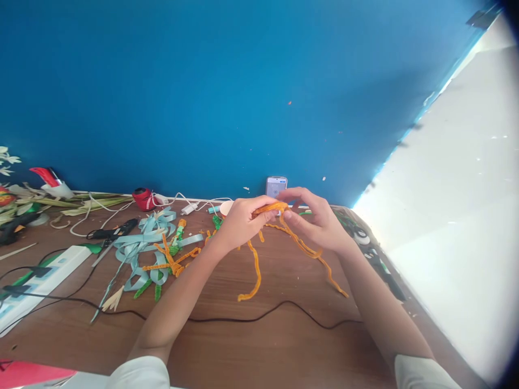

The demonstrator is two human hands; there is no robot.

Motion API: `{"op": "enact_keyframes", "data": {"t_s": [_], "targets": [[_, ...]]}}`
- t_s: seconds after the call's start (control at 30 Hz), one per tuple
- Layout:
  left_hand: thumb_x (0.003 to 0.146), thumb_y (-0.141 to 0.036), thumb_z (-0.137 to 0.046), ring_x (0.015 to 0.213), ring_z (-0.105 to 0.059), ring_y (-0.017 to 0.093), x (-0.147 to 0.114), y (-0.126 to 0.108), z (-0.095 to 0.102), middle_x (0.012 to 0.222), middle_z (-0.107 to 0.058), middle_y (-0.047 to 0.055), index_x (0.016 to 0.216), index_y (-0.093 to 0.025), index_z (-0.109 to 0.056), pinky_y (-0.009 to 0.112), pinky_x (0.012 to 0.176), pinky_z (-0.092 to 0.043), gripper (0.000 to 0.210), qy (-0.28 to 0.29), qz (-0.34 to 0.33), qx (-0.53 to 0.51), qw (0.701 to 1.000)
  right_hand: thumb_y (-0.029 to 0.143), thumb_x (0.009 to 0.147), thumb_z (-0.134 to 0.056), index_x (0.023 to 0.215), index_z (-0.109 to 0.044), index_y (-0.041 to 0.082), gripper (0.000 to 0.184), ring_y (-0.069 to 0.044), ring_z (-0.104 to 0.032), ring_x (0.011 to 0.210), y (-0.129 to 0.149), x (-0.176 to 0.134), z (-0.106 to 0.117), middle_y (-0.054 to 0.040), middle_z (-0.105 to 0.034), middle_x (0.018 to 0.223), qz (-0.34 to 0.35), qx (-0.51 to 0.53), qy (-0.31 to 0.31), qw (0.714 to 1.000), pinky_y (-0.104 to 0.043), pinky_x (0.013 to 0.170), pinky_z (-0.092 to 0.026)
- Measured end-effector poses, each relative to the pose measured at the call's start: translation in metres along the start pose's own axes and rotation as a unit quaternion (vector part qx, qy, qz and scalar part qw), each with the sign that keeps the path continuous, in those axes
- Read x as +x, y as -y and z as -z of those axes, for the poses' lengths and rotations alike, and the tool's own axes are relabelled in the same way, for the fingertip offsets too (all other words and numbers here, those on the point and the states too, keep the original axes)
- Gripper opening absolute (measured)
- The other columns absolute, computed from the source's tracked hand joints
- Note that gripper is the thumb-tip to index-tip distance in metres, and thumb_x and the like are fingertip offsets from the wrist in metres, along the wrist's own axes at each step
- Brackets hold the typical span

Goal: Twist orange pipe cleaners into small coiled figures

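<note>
Landmark: the phone (276, 185), propped upright near the blue wall (227, 97). Orange pipe cleaners (256, 265) are held up just in front of the phone, over the brown table (279, 354); their loose ends hang nearer the wearer than the phone, to both sides of it. Left hand (240, 220): closed, thumb and fingers pinching the bundle, left of the phone. Right hand (315, 219): right of the phone, fingers curved, thumb at the bundle's right end; cannot tell whether it grips. Left of the phone: tangled light-blue ribbon (135, 245), with orange-and-green pipe-cleaner pieces (175, 267) among it. Farther left of the phone: white power strip (75, 260). Black cable (251, 321) crosses the table, nearer the wearer than the phone.
</note>
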State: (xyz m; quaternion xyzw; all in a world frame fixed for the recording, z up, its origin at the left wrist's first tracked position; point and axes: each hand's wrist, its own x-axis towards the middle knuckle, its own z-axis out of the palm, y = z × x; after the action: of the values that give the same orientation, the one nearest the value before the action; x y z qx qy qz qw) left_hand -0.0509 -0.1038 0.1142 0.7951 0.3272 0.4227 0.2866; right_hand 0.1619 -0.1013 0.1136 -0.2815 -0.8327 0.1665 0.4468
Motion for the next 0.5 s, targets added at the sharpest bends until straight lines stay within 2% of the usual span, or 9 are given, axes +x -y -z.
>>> {"op": "enact_keyframes", "data": {"t_s": [0.07, 0.13, 0.2, 0.27, 0.33, 0.4, 0.5], "targets": [[0.096, -0.035, -0.057, 0.071, -0.062, 0.012, 0.000, -0.002, 0.000, 0.088, -0.072, 0.001, 0.111, -0.019, -0.069, 0.021, 0.063, -0.045, 0.026, -0.007, 0.005, -0.005, 1.000, 0.038, 0.095, -0.060, 0.121, -0.061, 0.022, 0.030, -0.017, -0.063, 0.087, 0.000, 0.000, -0.002, -0.0051, -0.069, 0.102, -0.060, 0.008, 0.005, 0.998, -0.028, 0.073, -0.050], [0.095, -0.035, -0.057, 0.077, -0.062, 0.013, 0.000, -0.005, 0.000, 0.093, -0.071, 0.002, 0.112, -0.019, -0.067, 0.021, 0.065, -0.044, 0.025, -0.001, 0.001, -0.001, 1.000, 0.040, 0.098, -0.055, 0.101, -0.064, 0.020, 0.022, -0.013, -0.058, 0.070, -0.001, 0.000, -0.003, -0.0012, -0.066, 0.083, -0.086, 0.018, 0.031, 0.996, -0.025, 0.062, -0.043], [0.096, -0.035, -0.056, 0.082, -0.060, 0.013, 0.000, -0.008, -0.001, 0.097, -0.069, 0.003, 0.112, -0.018, -0.065, 0.022, 0.068, -0.044, 0.025, 0.013, -0.006, -0.001, 1.000, 0.040, 0.100, -0.050, 0.080, -0.059, 0.019, 0.030, -0.010, -0.046, 0.059, -0.003, 0.000, -0.004, 0.0024, -0.056, 0.067, -0.085, 0.007, 0.040, 0.996, -0.025, 0.055, -0.035], [0.097, -0.034, -0.053, 0.084, -0.059, 0.014, 0.000, -0.009, -0.002, 0.097, -0.067, 0.003, 0.108, -0.018, -0.064, 0.023, 0.071, -0.044, 0.023, 0.015, -0.011, -0.002, 1.000, 0.040, 0.100, -0.049, 0.071, -0.053, 0.019, 0.036, -0.010, -0.038, 0.057, -0.003, 0.000, -0.004, 0.0038, -0.046, 0.061, -0.073, -0.011, 0.034, 0.997, -0.025, 0.055, -0.029], [0.097, -0.033, -0.054, 0.085, -0.058, 0.014, 0.000, -0.007, -0.003, 0.094, -0.064, 0.003, 0.099, -0.017, -0.065, 0.025, 0.073, -0.045, 0.019, -0.001, -0.026, 0.005, 1.000, 0.040, 0.099, -0.051, 0.075, -0.056, 0.018, 0.033, -0.011, -0.038, 0.061, -0.001, 0.001, -0.003, 0.0029, -0.047, 0.064, -0.078, 0.000, 0.044, 0.996, -0.026, 0.056, -0.029], [0.094, -0.029, -0.058, 0.088, -0.058, 0.014, 0.001, -0.004, -0.004, 0.096, -0.062, 0.004, 0.093, -0.017, -0.066, 0.026, 0.076, -0.046, 0.014, -0.023, -0.050, 0.011, 0.998, 0.041, 0.098, -0.053, 0.085, -0.062, 0.018, 0.028, -0.012, -0.042, 0.065, 0.003, 0.002, -0.002, 0.0007, -0.055, 0.072, -0.100, 0.046, 0.054, 0.992, -0.026, 0.058, -0.032], [0.090, -0.024, -0.064, 0.096, -0.059, 0.016, 0.001, 0.001, -0.005, 0.100, -0.060, 0.005, 0.092, -0.019, -0.070, 0.028, 0.083, -0.048, 0.008, -0.066, -0.069, 0.038, 0.995, 0.043, 0.096, -0.057, 0.099, -0.067, 0.019, 0.027, -0.013, -0.047, 0.069, 0.009, 0.003, -0.001, -0.0017, -0.062, 0.082, -0.146, 0.111, 0.052, 0.982, -0.026, 0.058, -0.034]]}}
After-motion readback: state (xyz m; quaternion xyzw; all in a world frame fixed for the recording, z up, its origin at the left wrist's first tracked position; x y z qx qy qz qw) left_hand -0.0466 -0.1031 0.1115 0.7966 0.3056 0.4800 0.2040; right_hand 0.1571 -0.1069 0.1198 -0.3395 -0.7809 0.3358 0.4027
